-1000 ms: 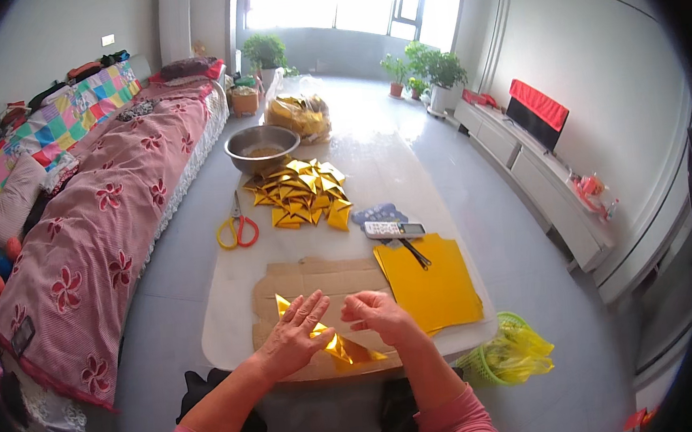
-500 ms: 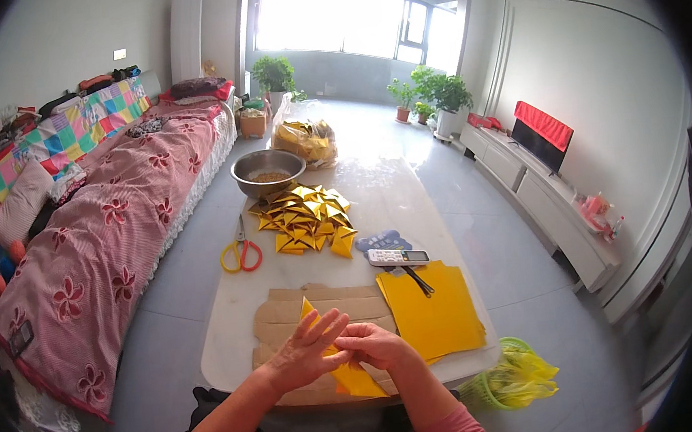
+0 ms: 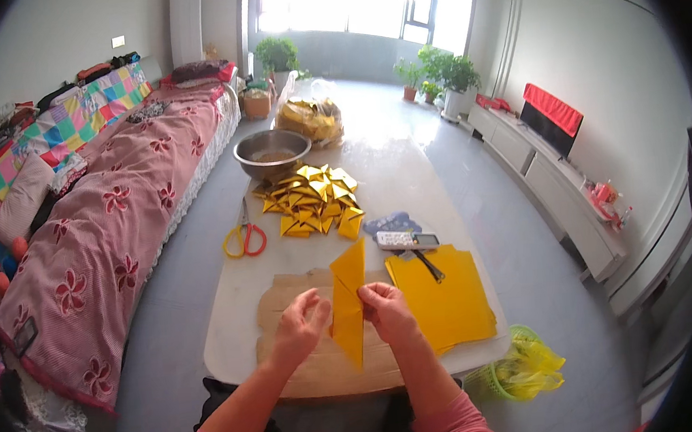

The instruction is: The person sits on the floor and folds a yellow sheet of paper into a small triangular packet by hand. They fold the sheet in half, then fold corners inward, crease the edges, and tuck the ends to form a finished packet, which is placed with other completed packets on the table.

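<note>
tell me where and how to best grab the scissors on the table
Probably by the red handle and yellow handle, coming from the person's side with the left hand. The scissors lie flat, handles toward the person and blades pointing away, so this keeps fingers off the blades. The right hand is holding folded gold paper.

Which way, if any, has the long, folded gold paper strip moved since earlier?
Yes, upward from the flat brown cardboard: the folded gold paper strip lay there earlier; now the right hand holds it up.
</note>
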`<state>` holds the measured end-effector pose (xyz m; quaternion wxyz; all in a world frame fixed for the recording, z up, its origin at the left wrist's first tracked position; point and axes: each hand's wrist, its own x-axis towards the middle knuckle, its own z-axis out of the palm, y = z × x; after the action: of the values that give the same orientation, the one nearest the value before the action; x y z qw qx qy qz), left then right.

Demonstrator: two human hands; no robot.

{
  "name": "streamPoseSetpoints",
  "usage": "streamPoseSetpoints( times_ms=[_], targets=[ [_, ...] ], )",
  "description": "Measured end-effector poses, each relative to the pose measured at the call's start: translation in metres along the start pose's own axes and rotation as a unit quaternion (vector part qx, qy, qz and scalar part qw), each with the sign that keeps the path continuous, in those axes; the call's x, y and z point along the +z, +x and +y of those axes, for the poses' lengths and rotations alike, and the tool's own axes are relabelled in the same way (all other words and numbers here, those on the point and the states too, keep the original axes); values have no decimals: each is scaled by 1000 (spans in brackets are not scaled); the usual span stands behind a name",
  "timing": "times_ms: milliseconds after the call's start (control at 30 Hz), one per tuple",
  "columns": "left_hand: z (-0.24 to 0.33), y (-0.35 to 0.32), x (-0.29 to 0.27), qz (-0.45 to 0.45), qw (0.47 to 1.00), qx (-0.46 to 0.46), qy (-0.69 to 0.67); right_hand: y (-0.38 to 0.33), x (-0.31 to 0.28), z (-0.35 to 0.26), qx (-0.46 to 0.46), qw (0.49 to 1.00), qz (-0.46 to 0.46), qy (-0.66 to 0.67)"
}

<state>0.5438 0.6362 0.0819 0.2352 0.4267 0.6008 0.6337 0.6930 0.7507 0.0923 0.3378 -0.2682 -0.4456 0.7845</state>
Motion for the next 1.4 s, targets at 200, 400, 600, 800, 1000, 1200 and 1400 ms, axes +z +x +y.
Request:
streamPoseSetpoints(
  times_ms=[200, 400, 600, 800, 1000, 1200, 1400],
  targets=[
    [4, 9, 1, -163, 921, -261, -239, 3, 18, 9, -4, 997, -8, -73],
    [3, 13, 0, -131, 917, -261, -272, 3, 18, 8, 39, 998, -45, -27],
    [6, 13, 1, -110, 912, -271, -288, 7, 8, 7, 58, 994, -62, -69],
    [4, 15, 1, -152, 901, -279, -296, 8, 2, 2, 46, 989, -56, -132],
    [-9, 12, -7, -159, 921, -280, -219, 11, 0, 5, -38, 987, -12, -154],
    [-5, 10, -14, -160, 917, -292, -218, 3, 0, 0, 7, 983, -23, -182],
    [-6, 12, -20, -189, 924, -260, -206, 7, -6, -1, -39, 989, -4, -142]
  ],
)
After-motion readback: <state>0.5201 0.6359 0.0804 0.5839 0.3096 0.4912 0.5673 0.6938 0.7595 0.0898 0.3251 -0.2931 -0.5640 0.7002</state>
